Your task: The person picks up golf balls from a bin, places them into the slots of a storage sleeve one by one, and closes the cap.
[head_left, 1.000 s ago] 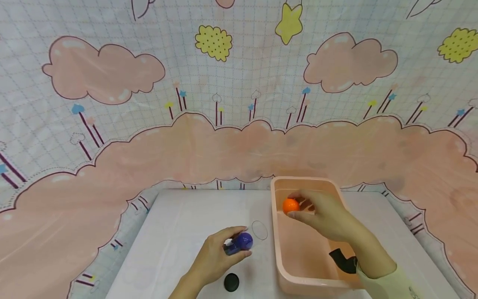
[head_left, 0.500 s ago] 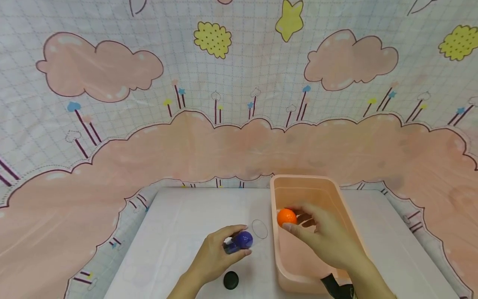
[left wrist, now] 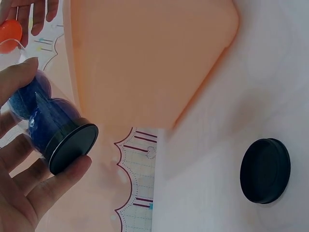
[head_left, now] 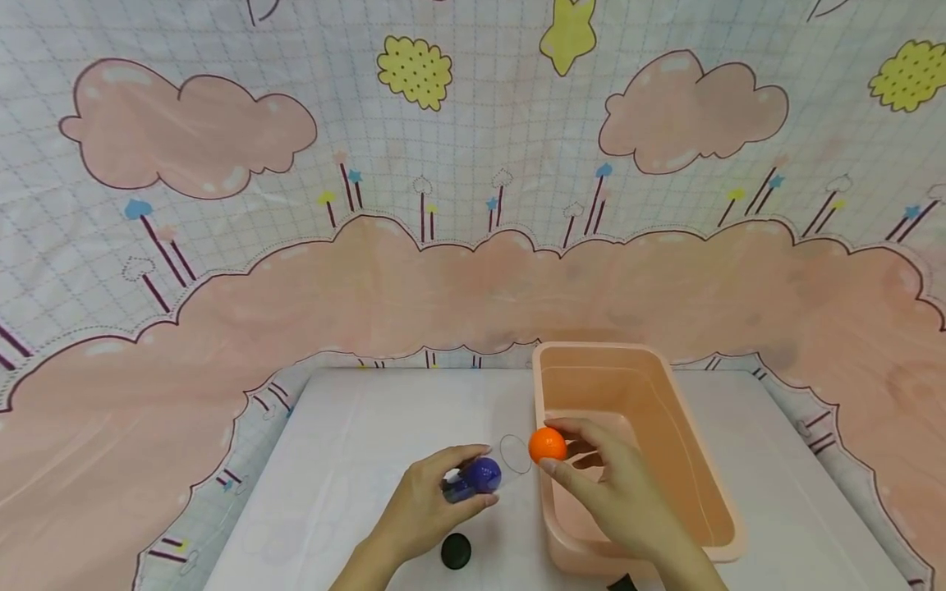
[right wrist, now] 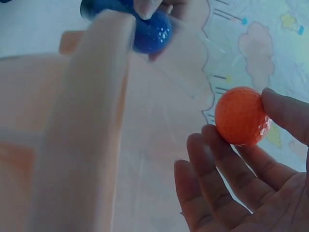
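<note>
My left hand (head_left: pixel 429 502) grips a clear tube (left wrist: pixel 75 147) with a black base, which lies tilted in its fingers. Inside, two blue balls (left wrist: pixel 53 116) sit at the base end; the tube's round open end faces right, toward the other hand. Between thumb and fingertips, my right hand (head_left: pixel 621 497) pinches an orange golf ball (head_left: pixel 548 446), its dimples plain in the right wrist view. The ball is over the tub's left rim, close to the tube's open end. A round black cap (head_left: pixel 456 551) lies on the table below the left hand.
A peach plastic tub (head_left: pixel 705 460) stands on the white table (head_left: pixel 369 427), right of the left hand and beneath the right one. Its raised wall lies between the tub's inside and the tube. Behind the table hangs a patterned cloth (head_left: pixel 458 304) with clouds.
The right hand has carried the orange golf ball left and toward me, from over the tub's inside to its left rim. The left hand and tube have stayed nearly still.
</note>
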Action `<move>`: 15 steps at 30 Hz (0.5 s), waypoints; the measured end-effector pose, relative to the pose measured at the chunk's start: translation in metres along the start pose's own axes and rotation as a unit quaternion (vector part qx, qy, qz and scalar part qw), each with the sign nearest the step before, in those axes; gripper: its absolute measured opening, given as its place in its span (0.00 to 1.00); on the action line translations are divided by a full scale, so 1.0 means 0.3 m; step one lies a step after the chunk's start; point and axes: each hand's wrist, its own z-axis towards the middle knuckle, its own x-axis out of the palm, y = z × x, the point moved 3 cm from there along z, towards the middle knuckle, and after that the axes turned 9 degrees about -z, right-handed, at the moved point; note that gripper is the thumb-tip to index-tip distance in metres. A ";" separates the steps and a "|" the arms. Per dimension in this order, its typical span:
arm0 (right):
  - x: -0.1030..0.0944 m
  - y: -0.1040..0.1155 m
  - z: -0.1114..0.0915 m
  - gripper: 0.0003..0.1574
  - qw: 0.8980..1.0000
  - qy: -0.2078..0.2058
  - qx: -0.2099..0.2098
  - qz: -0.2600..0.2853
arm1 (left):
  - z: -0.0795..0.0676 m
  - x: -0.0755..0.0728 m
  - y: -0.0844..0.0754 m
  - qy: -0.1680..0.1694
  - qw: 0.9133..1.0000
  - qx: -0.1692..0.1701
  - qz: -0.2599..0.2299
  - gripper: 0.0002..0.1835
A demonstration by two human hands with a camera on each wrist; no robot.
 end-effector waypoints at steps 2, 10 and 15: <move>0.011 0.000 0.000 0.25 1.000 -0.002 -0.005 0.004 | -0.001 0.001 -0.001 0.003 1.000 -0.001 0.001 0.30; 0.047 -0.006 -0.005 0.25 0.999 -0.013 -0.039 -0.001 | -0.006 0.008 -0.006 0.007 1.000 0.002 -0.001 0.30; 0.062 -0.005 -0.008 0.25 0.999 -0.001 -0.031 -0.016 | -0.013 0.017 -0.008 0.014 1.000 -0.002 -0.007 0.30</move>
